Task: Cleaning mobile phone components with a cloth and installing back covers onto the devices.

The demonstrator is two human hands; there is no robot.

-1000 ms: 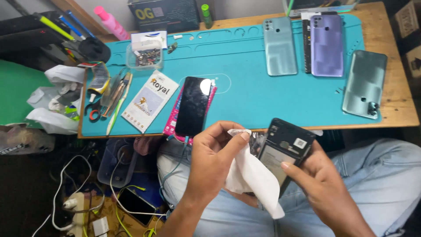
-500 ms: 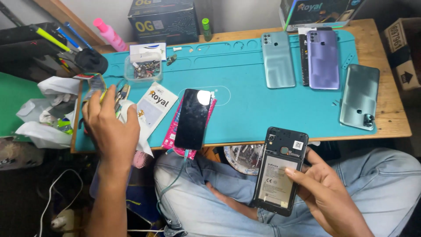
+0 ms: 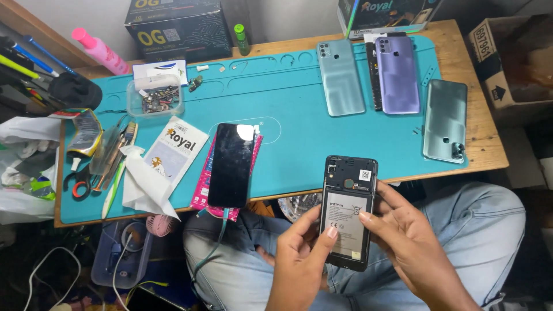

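Observation:
Both my hands hold a black opened phone point(image 3: 348, 210) over my lap, its back cover off and the grey battery showing. My left hand point(image 3: 299, 259) grips its left edge with the thumb on the battery. My right hand point(image 3: 403, 242) grips the right edge, its thumb near the battery's upper right. A white tissue point(image 3: 144, 184) lies on the left part of the teal mat point(image 3: 288, 98), beside the tools. A black phone screen point(image 3: 231, 164) rests face up on a pink packet at the mat's front edge.
Two pale green phone backs point(image 3: 341, 78) point(image 3: 444, 120) and a purple one point(image 3: 397, 75) lie on the mat's right. A clear tub of small parts point(image 3: 154, 99), scissors and hand tools point(image 3: 92, 167), a white card packet point(image 3: 175, 148), a pink bottle point(image 3: 95, 49) and cardboard boxes point(image 3: 173, 26) surround it.
My left hand laid the white tissue on the mat's left side, then came back to the opened phone. The phone is now held in both hands, tilted more upright.

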